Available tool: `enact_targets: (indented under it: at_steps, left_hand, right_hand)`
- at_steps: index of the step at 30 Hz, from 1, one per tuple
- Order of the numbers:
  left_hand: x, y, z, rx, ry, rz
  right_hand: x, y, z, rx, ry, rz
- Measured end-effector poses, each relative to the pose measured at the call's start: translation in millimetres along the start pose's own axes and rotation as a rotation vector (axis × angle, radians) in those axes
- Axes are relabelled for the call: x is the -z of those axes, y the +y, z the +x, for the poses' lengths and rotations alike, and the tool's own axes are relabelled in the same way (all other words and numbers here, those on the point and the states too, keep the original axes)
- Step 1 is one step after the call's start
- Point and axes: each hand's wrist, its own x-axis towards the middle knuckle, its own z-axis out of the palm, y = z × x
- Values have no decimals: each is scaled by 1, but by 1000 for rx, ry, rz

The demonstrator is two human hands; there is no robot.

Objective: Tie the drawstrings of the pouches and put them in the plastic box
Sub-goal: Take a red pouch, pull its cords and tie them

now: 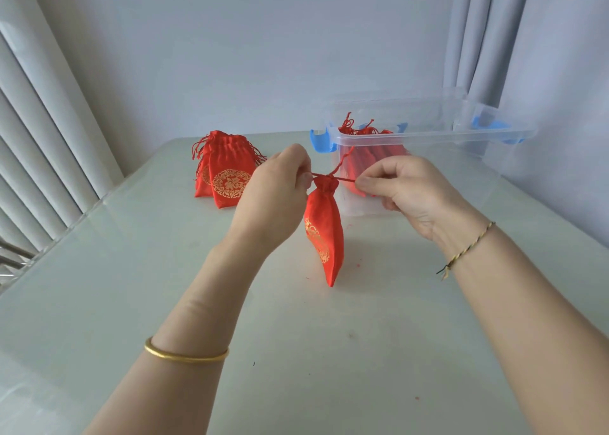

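Pouch [324,233] glossy red satin, gathered neck | hands: left hand [280,184] and right hand [405,187] each pinch thin drawstring [346,179]

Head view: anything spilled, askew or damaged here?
Nothing major. Tiny red flecks dot the table near the hanging pouch, probably lint. The plastic box stands upright; the spare pouches lean together.

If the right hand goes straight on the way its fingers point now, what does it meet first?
Probably the gathered neck of the hanging red fabric pouch, along the red drawstring it pinches; depth is unclear.
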Motion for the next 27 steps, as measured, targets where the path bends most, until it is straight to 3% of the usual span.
enact_targets:
  at_steps: [6, 9, 13, 16, 19, 24, 27]
  left_hand:
    - [4, 5, 2, 134, 25, -354]
    - [6, 15, 1, 151, 5, -507]
    - [4, 21, 7, 214, -9, -638]
    - [1, 22, 24, 261, 17, -626]
    - [-6, 23, 45, 324, 47, -654]
    - [-19, 3, 72, 451, 143, -688]
    - [-27, -21, 81, 499, 200, -647]
  right_hand:
    - [-5, -20, -14, 17, -210, -197]
    - [-10, -26, -18, 169, -144, -434]
    - [8, -32, -13, 126, -111, -428]
    - [32, -51, 2, 91, 36, -232]
    - [59, -77, 31, 174, 249, -164]
    - [94, -96, 90, 208, 504, -405]
    - [94, -82, 114, 126, 458, -779]
